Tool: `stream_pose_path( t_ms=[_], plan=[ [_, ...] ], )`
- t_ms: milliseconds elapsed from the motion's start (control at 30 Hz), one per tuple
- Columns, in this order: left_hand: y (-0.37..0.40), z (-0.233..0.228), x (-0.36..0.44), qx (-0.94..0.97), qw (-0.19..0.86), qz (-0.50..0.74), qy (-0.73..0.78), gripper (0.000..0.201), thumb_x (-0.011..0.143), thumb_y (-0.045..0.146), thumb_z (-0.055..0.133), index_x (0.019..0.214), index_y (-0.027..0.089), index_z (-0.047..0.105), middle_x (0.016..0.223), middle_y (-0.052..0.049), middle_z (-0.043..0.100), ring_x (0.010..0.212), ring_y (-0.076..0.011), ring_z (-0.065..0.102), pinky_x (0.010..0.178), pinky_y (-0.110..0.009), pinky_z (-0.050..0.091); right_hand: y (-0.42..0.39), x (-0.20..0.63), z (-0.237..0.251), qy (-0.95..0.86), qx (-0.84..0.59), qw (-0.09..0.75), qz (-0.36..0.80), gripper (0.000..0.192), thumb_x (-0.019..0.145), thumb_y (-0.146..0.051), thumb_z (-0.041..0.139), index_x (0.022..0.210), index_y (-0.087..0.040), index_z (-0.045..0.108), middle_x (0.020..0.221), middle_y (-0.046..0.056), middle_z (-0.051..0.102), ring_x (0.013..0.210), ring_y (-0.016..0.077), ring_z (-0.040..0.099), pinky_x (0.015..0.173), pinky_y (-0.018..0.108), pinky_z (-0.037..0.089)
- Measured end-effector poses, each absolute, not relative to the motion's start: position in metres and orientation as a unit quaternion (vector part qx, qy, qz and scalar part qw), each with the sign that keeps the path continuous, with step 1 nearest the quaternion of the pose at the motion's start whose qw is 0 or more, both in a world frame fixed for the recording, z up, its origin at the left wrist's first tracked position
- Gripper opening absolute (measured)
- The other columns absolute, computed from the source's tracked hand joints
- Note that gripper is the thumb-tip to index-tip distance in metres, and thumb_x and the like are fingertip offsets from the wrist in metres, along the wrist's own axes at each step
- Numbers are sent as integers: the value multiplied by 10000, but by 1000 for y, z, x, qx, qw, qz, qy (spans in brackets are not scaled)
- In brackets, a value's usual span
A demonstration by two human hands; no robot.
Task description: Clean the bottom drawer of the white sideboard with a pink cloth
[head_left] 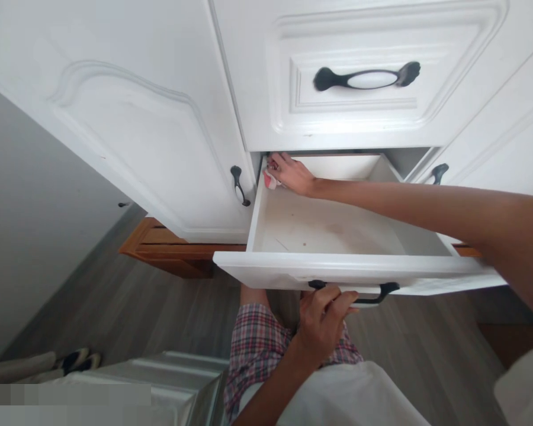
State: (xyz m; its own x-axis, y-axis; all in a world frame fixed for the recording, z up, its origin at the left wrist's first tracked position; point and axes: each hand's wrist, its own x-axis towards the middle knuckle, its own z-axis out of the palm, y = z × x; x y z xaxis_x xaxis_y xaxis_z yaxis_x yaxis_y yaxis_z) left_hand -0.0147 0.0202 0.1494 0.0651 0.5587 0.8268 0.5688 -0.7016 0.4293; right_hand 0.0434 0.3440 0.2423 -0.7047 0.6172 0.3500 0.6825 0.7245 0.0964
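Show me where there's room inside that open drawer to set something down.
The open white drawer's floor is mostly bare, though specked, between its white front panel and the right forearm. Crowded: the far left corner, where the right hand holds a crumpled pink-and-white cloth.

White drawer out and open, its pale floor marked with small dark specks and a brownish smudge! On its front sits the handle, black ends, pale middle. And there's the cloth, pink and white, crumpled small, right up in the drawer's far left corner!
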Motion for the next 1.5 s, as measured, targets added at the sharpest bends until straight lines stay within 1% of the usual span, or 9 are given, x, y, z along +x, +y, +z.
stream_pose_path(
  t_ms=[133,333,500,833,967,1133,1267,1367,1500],
  plan=[
    [20,152,-13,-725,12,-569,-387,243,1167,317,554,1245,237,770,1022,-31,750,949,-126,784,955,-234,639,352,59,241,-957,-238,80,-141,365,1054,-163,391,1084,-155,755,1419,223,619,1326,363,477,1090,585,434],
    [20,157,-14,-721,16,-572,-392,242,1169,334,548,1219,222,756,1021,-28,753,967,-114,789,1045,-234,603,359,68,254,-975,-186,65,-98,415,1073,-176,339,1194,-166,736,1477,173,625,1334,310,494,1082,559,396],
    [24,159,-18,-729,10,-576,-370,236,1170,331,557,1232,209,749,1009,-21,758,949,-102,781,1000,-215,609,356,69,261,-946,-279,54,-154,336,1075,-261,455,1273,-177,714,1484,184,605,1342,359,491,1039,529,400],
    [28,154,-26,-757,-12,-547,-356,216,1158,312,597,1280,233,757,1051,-12,784,956,-102,794,958,-215,631,314,166,279,-851,-425,-105,-291,488,1149,-196,234,1475,-214,596,1551,247,494,1257,343,526,815,385,308],
    [29,153,-24,-755,-19,-554,-350,234,1162,335,587,1292,228,750,1069,-20,785,990,-113,795,964,-219,634,286,207,291,-818,-463,-172,-295,637,1164,-171,79,1506,-137,615,1522,310,501,1266,332,508,765,430,261],
    [34,153,-25,-763,-5,-555,-332,228,1158,346,602,1253,223,768,1031,-7,774,948,-93,785,949,-195,627,281,221,295,-815,-486,-164,-271,595,1199,-198,172,1404,-30,705,1455,330,574,1360,323,477,855,507,308],
    [36,152,-28,-768,24,-547,-332,225,1143,359,633,1225,216,786,1023,-15,777,948,-105,785,951,-212,627,291,218,297,-806,-521,-169,-225,741,1174,-273,94,1338,47,743,1444,371,576,1405,407,478,818,587,330],
    [35,152,-28,-767,41,-546,-336,233,1145,366,623,1190,217,796,1008,-21,780,925,-117,781,927,-233,629,292,218,297,-791,-542,-173,-223,624,1154,-290,253,1323,50,749,1403,379,607,1380,455,500,787,595,338],
    [31,153,-29,-761,56,-545,-347,249,1153,373,605,1161,221,802,987,-26,787,895,-126,780,907,-251,622,285,224,291,-806,-506,-224,-210,374,1103,-161,489,1165,-8,824,1320,309,701,1356,372,521,855,559,333]
  ],
)
